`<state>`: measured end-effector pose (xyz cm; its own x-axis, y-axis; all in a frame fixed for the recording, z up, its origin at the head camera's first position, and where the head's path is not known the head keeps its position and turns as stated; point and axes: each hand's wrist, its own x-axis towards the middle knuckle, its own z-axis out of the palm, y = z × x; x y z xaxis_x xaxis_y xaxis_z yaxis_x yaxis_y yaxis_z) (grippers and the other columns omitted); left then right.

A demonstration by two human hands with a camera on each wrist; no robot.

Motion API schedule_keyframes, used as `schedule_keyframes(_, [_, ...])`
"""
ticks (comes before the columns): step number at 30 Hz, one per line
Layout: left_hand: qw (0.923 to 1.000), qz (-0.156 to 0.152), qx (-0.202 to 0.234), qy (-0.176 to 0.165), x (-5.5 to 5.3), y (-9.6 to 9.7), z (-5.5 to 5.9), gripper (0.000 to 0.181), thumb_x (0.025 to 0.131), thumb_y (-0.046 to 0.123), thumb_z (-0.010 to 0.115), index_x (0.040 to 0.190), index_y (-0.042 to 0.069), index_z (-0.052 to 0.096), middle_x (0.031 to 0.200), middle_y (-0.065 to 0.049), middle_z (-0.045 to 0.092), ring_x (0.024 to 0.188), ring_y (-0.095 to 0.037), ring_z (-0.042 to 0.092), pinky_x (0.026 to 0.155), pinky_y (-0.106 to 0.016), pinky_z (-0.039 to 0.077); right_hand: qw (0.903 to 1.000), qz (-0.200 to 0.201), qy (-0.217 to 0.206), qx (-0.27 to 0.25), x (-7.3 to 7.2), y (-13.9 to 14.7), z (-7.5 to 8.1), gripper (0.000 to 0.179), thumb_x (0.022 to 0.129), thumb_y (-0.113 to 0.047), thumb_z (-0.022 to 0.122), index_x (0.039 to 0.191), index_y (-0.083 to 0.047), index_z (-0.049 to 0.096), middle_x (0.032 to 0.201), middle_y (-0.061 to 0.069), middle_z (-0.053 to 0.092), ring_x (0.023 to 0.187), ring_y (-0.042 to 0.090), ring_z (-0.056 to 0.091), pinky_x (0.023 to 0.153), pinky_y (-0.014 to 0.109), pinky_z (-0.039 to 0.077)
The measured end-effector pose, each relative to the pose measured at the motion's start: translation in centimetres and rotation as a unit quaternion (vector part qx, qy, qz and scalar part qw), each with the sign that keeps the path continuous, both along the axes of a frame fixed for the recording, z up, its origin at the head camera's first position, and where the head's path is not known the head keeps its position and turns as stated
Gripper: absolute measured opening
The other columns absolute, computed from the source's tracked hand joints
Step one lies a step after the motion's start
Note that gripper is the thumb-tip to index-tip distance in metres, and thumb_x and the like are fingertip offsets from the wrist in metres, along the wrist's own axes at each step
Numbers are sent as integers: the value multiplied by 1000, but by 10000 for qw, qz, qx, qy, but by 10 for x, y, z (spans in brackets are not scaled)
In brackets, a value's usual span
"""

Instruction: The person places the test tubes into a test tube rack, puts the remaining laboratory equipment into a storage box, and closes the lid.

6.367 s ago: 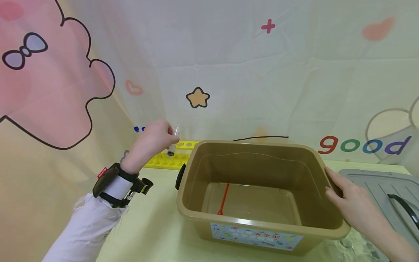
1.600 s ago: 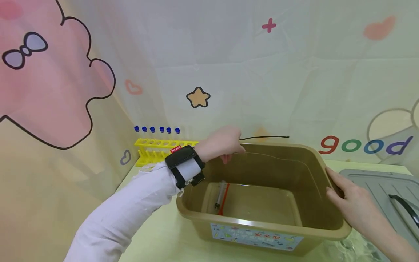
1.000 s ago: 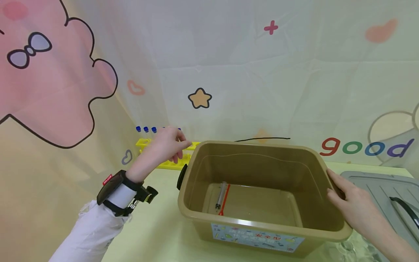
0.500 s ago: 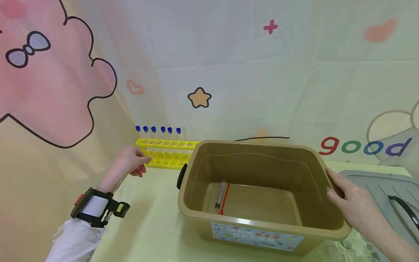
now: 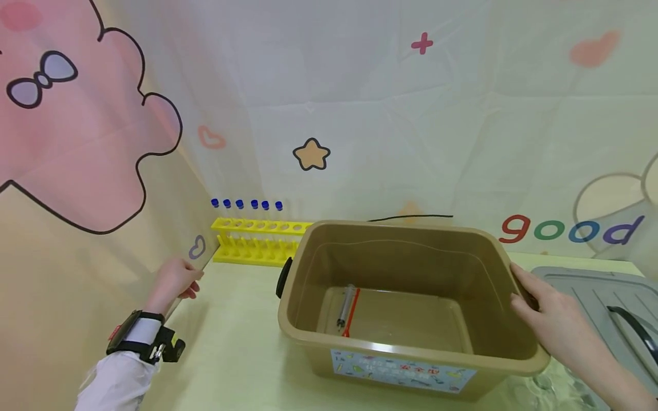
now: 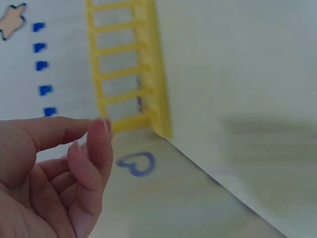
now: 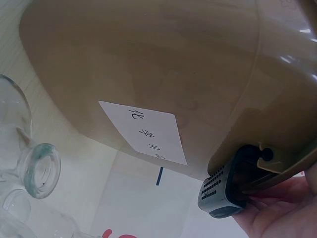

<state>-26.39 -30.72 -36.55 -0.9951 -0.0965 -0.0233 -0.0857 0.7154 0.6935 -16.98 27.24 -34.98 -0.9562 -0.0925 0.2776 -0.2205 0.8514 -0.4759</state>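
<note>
My left hand (image 5: 176, 278) hovers over the table's left edge, near the wall. Its fingers are loosely curled, thumb and index tips meet, and nothing shows between them in the left wrist view. My right hand (image 5: 552, 311) grips the right rim of a brown plastic storage box (image 5: 411, 351), beside its black-and-grey handle latch (image 7: 218, 191). On the box's floor a clear syringe (image 5: 346, 305) with a black end lies alongside a thin red stick with a wider end, perhaps a spoon (image 5: 352, 314). Behind and left of the box stands a yellow test tube rack (image 5: 252, 261).
Several blue-capped tubes (image 5: 239, 204) stand in the rack. A grey lid (image 5: 581, 285) with a black handle lies at the right. Clear glassware (image 7: 42, 171) stands beside the box's right end. A printed cloth wall (image 5: 360, 114) closes off the back and left.
Earlier the left hand held the syringe by the rack; now the syringe lies in the box. That hand has since drawn back down and left, past the rack. The right hand keeps its place.
</note>
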Motion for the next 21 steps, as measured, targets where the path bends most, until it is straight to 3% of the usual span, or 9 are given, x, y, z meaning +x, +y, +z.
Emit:
schedule_keyframes(5, [9990,352,-215,179,9,-19,-27,22,79,-1,52,57,-1,48,46,-4,47,38,-17,50,39,-26,45,10000,1,30,-2,0,-1,-1,52,92,-12,48,136,6,29,121,37,40,101,51,42,75,59,36])
schedule_keyframes(9, [9986,481,-173,-93,13,-26,-41,20,76,1,54,58,0,45,45,-4,44,36,-14,48,39,-27,45,10000,4,76,-19,1,0,-1,51,92,-11,48,136,7,29,120,38,40,101,51,43,74,58,36])
schedule_keyframes(13, [9979,457,-146,-426,14,-29,-49,18,77,4,55,62,-3,47,47,-4,46,37,-14,47,40,-27,45,10000,6,61,-39,1,1,-1,51,92,-11,47,136,7,29,120,38,40,100,51,43,74,58,36])
schedule_keyframes(21, [9966,402,-299,-661,17,-28,-54,22,73,3,55,53,2,46,42,-2,45,35,-13,44,37,-24,40,10000,-5,21,-22,1,0,-1,51,92,-12,47,136,7,29,121,37,40,101,51,42,74,58,36])
